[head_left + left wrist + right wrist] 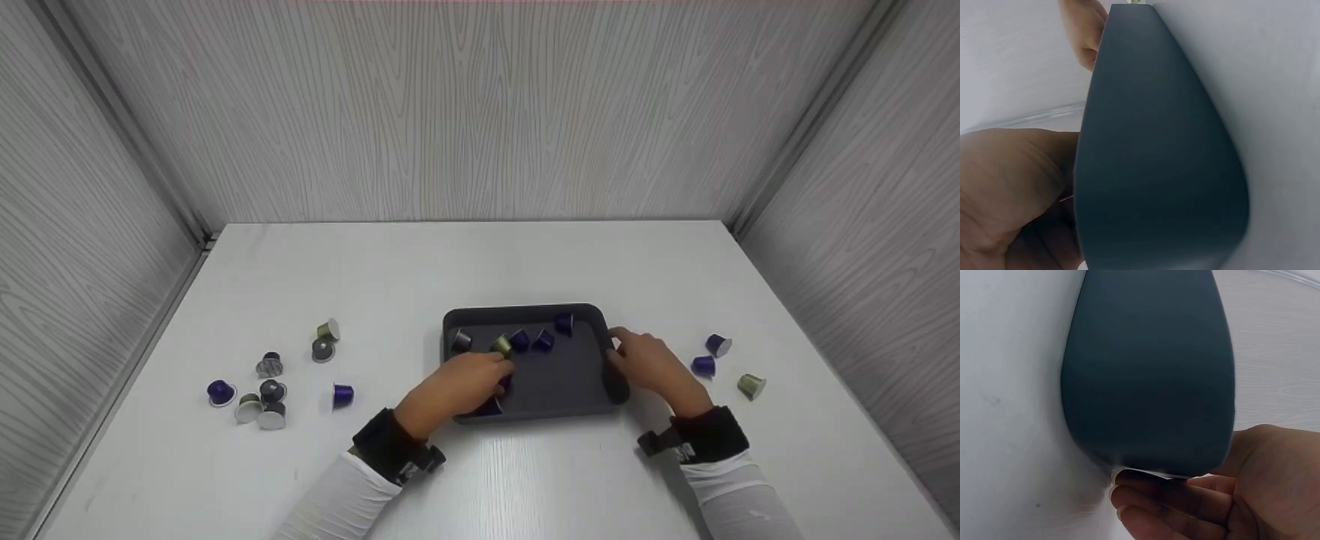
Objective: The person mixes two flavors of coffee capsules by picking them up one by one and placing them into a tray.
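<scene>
A dark grey tray [559, 382] stands on the white table with several coffee capsules in it. My left hand [469, 379] reaches over its near left part, fingers bent down inside. A purple capsule [505, 384] shows right at those fingertips, and a green capsule [502, 345] lies just beyond them. Whether the fingers pinch a capsule, I cannot tell. Another purple capsule [491, 407] sits under the hand. At the right end, my right hand [652, 367] grips the tray's edge. In the right wrist view its fingers [1174, 500] curl along the outer wall.
Several purple, green and grey capsules lie left of the tray, among them a lone purple capsule [343, 396] and a grey capsule [323, 349]. To the right lie two purple capsules and a green capsule [751, 386]. Wood-patterned panels [480, 112] enclose the table.
</scene>
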A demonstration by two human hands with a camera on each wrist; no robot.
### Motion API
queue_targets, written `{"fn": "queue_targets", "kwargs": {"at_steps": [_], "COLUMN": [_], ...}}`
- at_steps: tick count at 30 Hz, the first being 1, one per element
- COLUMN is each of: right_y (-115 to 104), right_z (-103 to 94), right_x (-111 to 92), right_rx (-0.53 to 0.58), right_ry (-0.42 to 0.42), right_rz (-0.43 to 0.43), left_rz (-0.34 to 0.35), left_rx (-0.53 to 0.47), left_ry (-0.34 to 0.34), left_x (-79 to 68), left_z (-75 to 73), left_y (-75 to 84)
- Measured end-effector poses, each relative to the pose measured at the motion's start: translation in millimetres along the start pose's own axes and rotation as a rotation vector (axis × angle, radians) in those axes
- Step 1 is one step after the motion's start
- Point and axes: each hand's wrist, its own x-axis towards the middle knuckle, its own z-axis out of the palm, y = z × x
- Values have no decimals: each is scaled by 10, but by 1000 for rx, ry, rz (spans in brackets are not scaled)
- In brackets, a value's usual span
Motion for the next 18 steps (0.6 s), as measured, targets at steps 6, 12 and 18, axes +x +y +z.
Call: {"fn": "queue_targets", "kwargs": {"at_steps": [6,12,18], "right_y": [12,15,11], "right_z": [21,17,12], "right_x": [3,2,0], "right_rx": [-4,0,-1], "right_ry": [10,3,9], "right_rz": [-12,-9,-14], "left_rz": [-1,-9,-19], "left_rx": [-17,-25,-61], "left_ry": [-14,-4,48], "left_x": [-10,-22,-51], "left_z": [-8,-37,-79], "left_y": [15,0,-44]}}
